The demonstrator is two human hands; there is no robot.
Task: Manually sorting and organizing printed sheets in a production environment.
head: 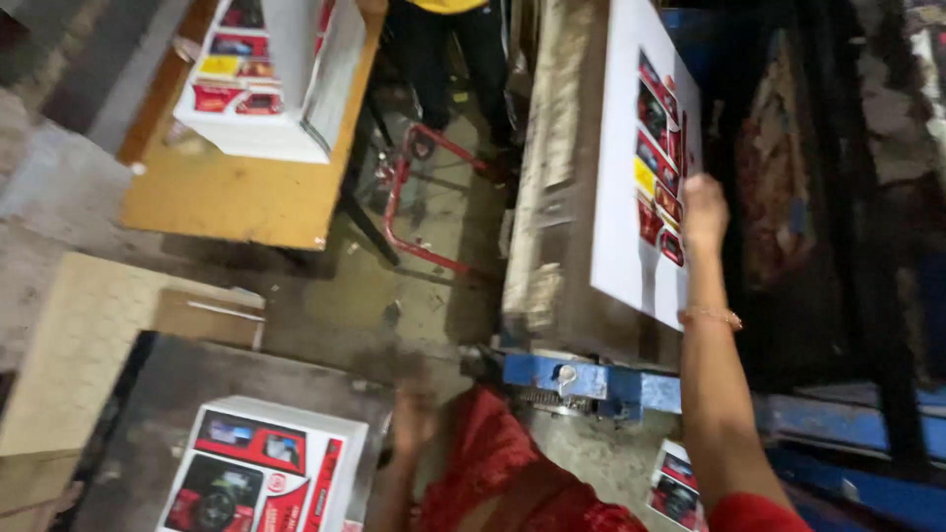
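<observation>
My right hand point(704, 210) presses on the far edge of a white printed cardboard sheet point(623, 167) that stands against the upright bed of a press machine point(552, 187). The sheet carries red, yellow and black pictures. My left hand point(414, 419) is blurred low in the middle, fingers apart, holding nothing, close to the right edge of a stack of the same printed sheets point(266, 468) on a dark table. A red sleeve covers my arm below it.
A wooden table point(236, 192) at the back left bears another tall stack of printed sheets point(271, 74). A red metal frame point(414, 197) stands on the floor. Another person's dark legs point(453, 59) stand at the top. A blue machine ledge point(591, 379) lies below the sheet.
</observation>
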